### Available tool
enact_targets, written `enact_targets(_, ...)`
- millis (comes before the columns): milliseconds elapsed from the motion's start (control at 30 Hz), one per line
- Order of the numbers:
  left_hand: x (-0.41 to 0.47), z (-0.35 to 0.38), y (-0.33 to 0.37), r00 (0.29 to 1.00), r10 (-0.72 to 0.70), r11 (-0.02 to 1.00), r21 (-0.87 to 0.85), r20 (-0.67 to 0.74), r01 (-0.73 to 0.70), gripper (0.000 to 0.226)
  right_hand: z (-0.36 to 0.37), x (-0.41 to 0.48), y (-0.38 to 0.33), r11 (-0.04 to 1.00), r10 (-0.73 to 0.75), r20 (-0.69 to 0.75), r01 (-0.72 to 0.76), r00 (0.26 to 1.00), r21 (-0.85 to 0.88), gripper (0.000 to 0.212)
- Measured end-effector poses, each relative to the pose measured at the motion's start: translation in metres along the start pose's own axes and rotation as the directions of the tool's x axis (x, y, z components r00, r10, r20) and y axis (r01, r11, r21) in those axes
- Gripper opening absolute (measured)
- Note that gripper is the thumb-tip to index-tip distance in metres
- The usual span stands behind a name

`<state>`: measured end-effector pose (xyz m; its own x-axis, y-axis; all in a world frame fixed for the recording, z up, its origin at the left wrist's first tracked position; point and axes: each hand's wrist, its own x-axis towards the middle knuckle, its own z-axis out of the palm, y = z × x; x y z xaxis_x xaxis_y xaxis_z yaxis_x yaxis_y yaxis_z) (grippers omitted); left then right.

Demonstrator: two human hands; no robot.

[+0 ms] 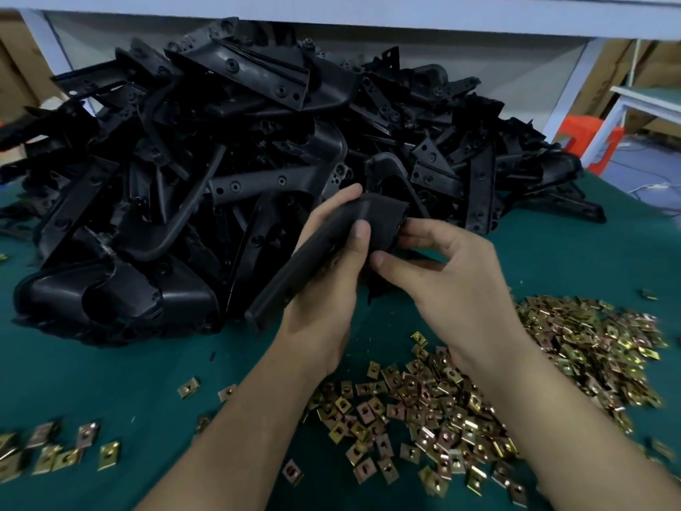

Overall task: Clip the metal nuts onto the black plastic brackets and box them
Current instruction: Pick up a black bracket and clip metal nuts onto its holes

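Observation:
A black plastic bracket (376, 219) is held up in the middle of the view. My left hand (328, 285) grips it from the left, thumb over its front and fingers round its back. My right hand (446, 274) is at the bracket's right end, its fingertips pressed against the edge there; whether a nut is pinched between them is hidden. Brass-coloured metal nuts (435, 407) lie heaped on the green table (110, 370) under my right forearm. A big pile of black brackets (228, 171) fills the table behind my hands.
More nuts (48, 451) lie scattered near the table's front left edge. An orange stool (589, 138) and white table legs stand beyond the right edge. A white shelf (368, 12) runs overhead at the back. No box is in view.

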<state>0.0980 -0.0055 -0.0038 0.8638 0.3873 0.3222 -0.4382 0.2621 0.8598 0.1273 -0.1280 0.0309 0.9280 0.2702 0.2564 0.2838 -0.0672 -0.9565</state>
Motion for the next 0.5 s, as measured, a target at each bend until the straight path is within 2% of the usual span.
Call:
enact_targets(100,-0.005,0.011,0.003,1.0,0.019,0.997,-0.071,-0.007,-0.02,0.037,-0.005,-0.006,-0.008,0.995,0.034,-0.017,-0.033,0.999,0.096,0.026)
enact_targets(200,-0.015,0.024,0.008,0.999,0.011,0.986,-0.166,0.051,-0.002,0.038,-0.017,-0.018,-0.018,0.98,0.064,-0.053,-0.053,0.997,0.192,0.027)
enact_targets(333,-0.029,0.046,0.023,0.979,-0.088,0.949,-0.284,0.184,0.139,0.053,-0.056,-0.04,-0.035,0.977,0.079,-0.236,-0.028,0.969,0.212,0.029)
enact_targets(400,-0.037,0.058,0.033,0.969,-0.132,0.929,-0.316,0.208,0.194,0.047,-0.087,-0.055,-0.046,0.983,0.049,-0.339,0.014,0.94,0.182,0.033)
enact_targets(500,-0.058,0.085,0.041,0.958,-0.162,0.922,-0.309,0.238,0.233,0.026,-0.136,-0.081,-0.06,0.991,0.005,-0.473,0.059,0.881,0.12,0.034)
